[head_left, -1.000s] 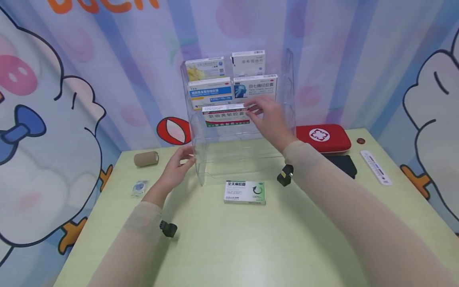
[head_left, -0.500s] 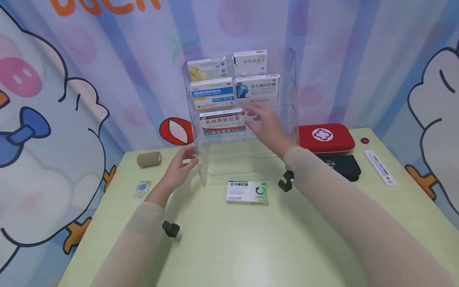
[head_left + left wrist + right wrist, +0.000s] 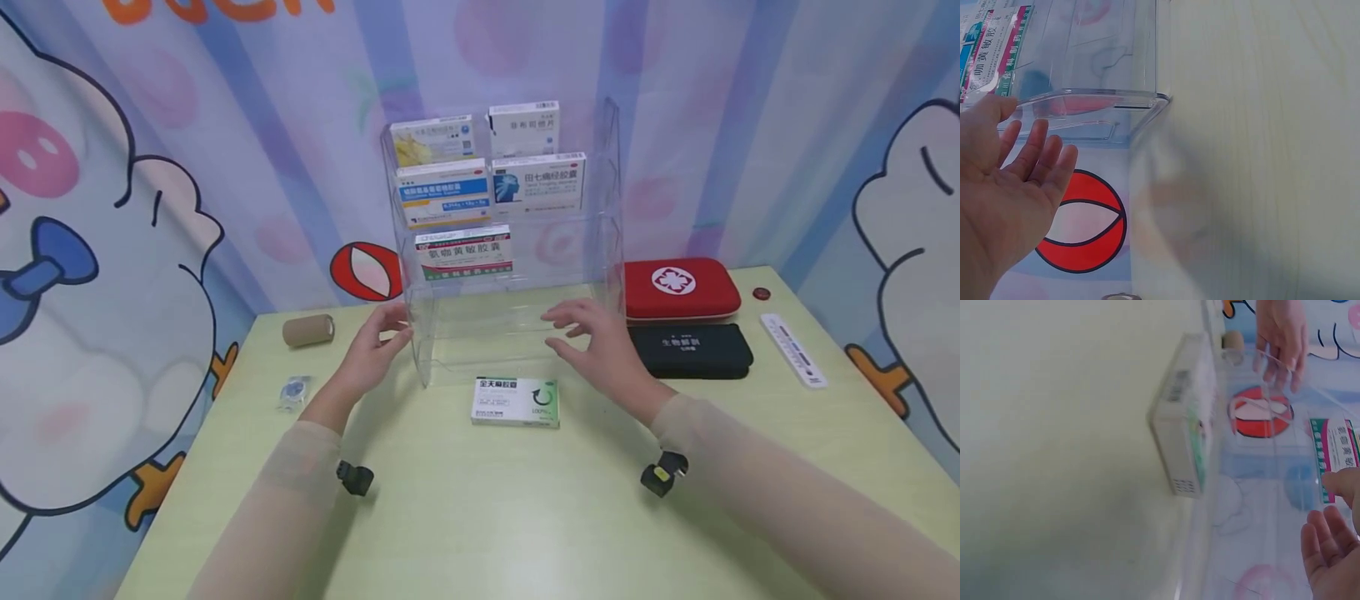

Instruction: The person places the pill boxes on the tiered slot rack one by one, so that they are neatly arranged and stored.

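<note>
A clear tiered display rack (image 3: 517,300) stands on the table with medicine boxes in its upper tiers. Its third tier holds a red-and-green medicine box (image 3: 463,252) on the left side. My left hand (image 3: 369,354) is at the rack's left edge, fingers loosely extended; in the left wrist view the thumb (image 3: 1002,107) lies right at the side panel's edge. My right hand (image 3: 600,350) hovers before the rack's lower right, thumb and fingers apart with nothing between them. Close to its left, a white-and-green medicine box (image 3: 514,402) lies flat before the rack.
Right of the rack are a red first-aid case (image 3: 678,287), a black zip case (image 3: 692,352), a white strip-shaped item (image 3: 792,350) and a small dark red disc (image 3: 761,293). A brown bandage roll (image 3: 308,331) and a small clear packet (image 3: 295,392) lie at left.
The red-and-green box has settled lower and slightly left in the third tier. My right hand has let go of it and moved down and right. The left hand stays at the rack.
</note>
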### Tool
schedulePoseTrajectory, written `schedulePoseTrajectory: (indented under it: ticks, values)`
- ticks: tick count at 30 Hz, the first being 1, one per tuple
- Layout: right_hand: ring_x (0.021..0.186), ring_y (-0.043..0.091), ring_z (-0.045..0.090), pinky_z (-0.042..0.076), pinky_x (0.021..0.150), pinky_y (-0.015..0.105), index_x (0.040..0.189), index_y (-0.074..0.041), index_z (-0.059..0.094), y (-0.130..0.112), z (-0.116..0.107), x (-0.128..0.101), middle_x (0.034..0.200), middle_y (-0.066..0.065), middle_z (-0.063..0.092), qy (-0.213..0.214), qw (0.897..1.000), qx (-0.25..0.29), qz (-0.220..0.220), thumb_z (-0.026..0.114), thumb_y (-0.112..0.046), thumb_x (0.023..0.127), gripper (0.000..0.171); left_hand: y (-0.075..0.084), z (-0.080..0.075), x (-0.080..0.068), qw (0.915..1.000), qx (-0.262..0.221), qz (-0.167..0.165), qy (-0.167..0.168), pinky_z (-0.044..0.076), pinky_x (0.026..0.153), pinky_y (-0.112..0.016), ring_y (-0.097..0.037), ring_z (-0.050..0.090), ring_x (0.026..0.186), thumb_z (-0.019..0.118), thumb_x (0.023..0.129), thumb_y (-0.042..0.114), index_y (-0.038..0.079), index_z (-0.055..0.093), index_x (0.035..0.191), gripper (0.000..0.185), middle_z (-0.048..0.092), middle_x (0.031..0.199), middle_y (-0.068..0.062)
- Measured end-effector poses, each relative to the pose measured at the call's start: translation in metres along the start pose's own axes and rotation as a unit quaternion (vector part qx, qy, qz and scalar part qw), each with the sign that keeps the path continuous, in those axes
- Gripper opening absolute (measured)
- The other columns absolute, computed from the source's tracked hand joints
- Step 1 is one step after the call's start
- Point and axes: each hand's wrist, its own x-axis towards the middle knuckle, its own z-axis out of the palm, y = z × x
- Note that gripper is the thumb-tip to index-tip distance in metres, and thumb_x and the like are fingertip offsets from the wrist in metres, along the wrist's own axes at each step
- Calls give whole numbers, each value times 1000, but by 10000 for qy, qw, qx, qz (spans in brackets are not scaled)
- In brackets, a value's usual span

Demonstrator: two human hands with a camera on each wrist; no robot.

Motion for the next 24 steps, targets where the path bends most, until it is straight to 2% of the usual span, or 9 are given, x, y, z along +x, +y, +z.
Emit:
schedulePoseTrajectory:
  ticks: [8,12,18,24]
  values:
    - [111,28,69,61,92,44,126,-12,71,12,9,-41,128,7,68,-774,9941,174,741,80,-15,91,37,0,2,2,10000,73,-4,22,41,117,-55,-32,48,137,56,107,19,10,42,149,44,51,148,-13]
    - [111,30,68,61,91,44,127,-8,71,17,13,-55,128,11,67,-968,9908,274,903,82,-13,89,40,1,2,2,9999,90,-39,30,41,117,-55,-32,48,137,56,107,20,12,43,149,44,51,148,-11]
    - [107,29,68,61,89,44,130,-6,68,24,14,-57,128,15,66,-931,9910,151,945,84,-14,86,47,2,2,2,9999,80,-69,28,40,118,-55,-32,47,138,56,108,20,12,41,151,46,50,150,-11]
    - [108,27,67,59,92,43,135,-5,65,29,17,-54,131,14,66,-1268,9842,154,1223,86,-22,86,56,2,2,0,9998,87,-146,41,39,119,-55,-32,47,139,56,107,19,12,41,151,46,50,150,-12]
